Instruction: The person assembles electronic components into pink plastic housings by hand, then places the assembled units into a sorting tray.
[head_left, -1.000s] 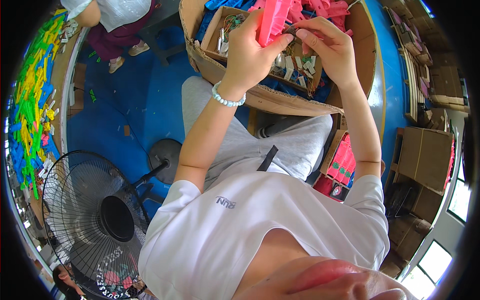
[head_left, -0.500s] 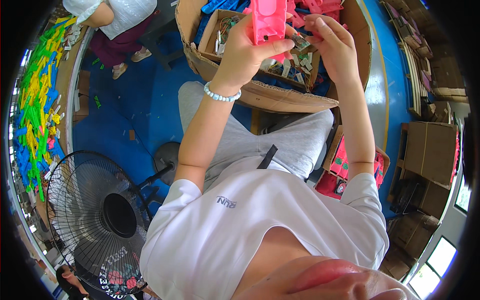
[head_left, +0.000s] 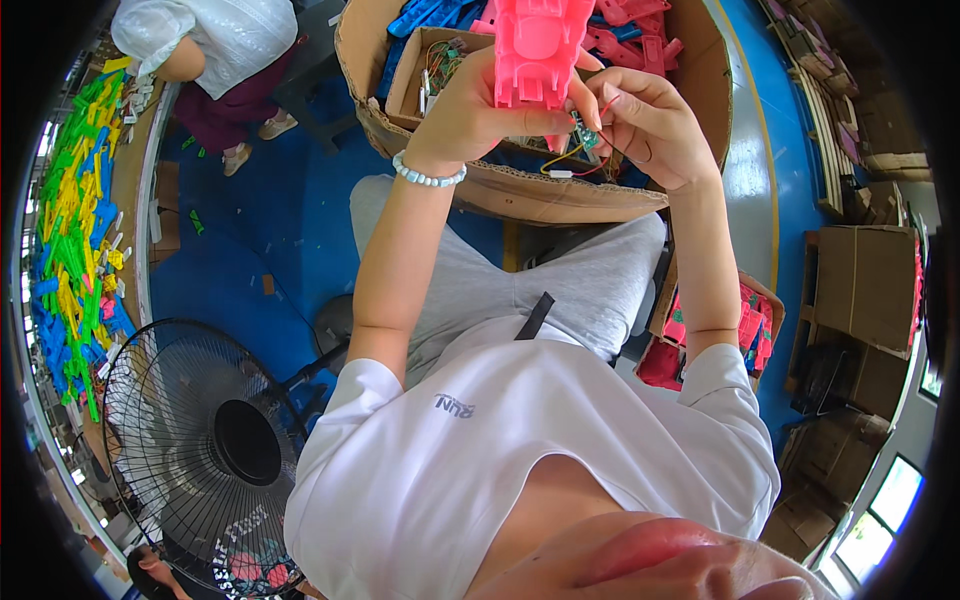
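Note:
My left hand [head_left: 468, 118] is closed around a pink plastic shell [head_left: 541, 50], its hollow side with ribs facing up. Between the two hands is a small green circuit board [head_left: 586, 132] with red, black and yellow wires and a small white connector [head_left: 561, 174] dangling from it. My right hand [head_left: 655, 125] pinches the board and its wires at the fingertips, close beside the shell. Both hands hover over a large cardboard box [head_left: 520, 195] holding more pink shells [head_left: 640, 45], blue plastic parts [head_left: 440, 15] and a smaller carton [head_left: 408, 90] of wired boards.
A black fan [head_left: 245, 440] stands at my lower left. Along the left, a table bears a heap of green, yellow and blue plastic parts [head_left: 85, 240]. Another person [head_left: 225, 50] sits at the upper left. To my right is a carton of pink pieces [head_left: 755, 320], with stacked cardboard boxes [head_left: 862, 290] beyond.
The circuit board has come up beside the shell, its wires and connector now hanging in view. My left hand has tilted the shell, and the whole view has shifted slightly.

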